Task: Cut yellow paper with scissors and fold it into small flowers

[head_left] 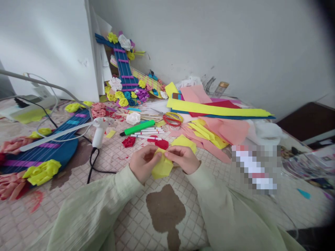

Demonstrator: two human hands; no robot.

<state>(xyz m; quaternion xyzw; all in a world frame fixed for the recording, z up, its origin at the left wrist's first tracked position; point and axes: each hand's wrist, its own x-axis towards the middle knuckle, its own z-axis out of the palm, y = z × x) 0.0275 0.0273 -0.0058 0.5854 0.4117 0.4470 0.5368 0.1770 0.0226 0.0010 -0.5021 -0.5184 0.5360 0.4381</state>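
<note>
Watching: I logged both hands meeting over the mat (110, 216), pale green sleeves running in from the bottom edge.
Left hand (142, 167): fingers curled, pinching the left edge of the yellow paper (162, 167).
Right hand (183, 158): fingertips closed on the top right of the same paper, thumb tucked under.
Paper position: held just above the mat, between the two hands, near my end of the mess; creased and folded, flat at the bottom.
Done so far, my reading: the paper was partly folded, not yet a flower like the finished ones; I judged it early to middle of shaping.
Finished pieces: yellow flower (42, 171) on the blue guitar (39, 150) at left; red flowers (129, 141) lay just beyond the hands; a second guitar (125, 71) stood against the wall, flowers clustered at its foot.
Left to do, my reading: more folds on this piece, and plenty of stock uncut.
Stock: pink and yellow sheets (217, 132) stacked to the right, long yellow strip (217, 110) behind them.
Tools: glue gun (98, 132) standing left of the hands, its cord trailing; green marker (138, 128) and pens (149, 132) beyond the hands; red rings (172, 119) near them.
Unclear: a pixelated patch at right hid whatever lay there.
</note>
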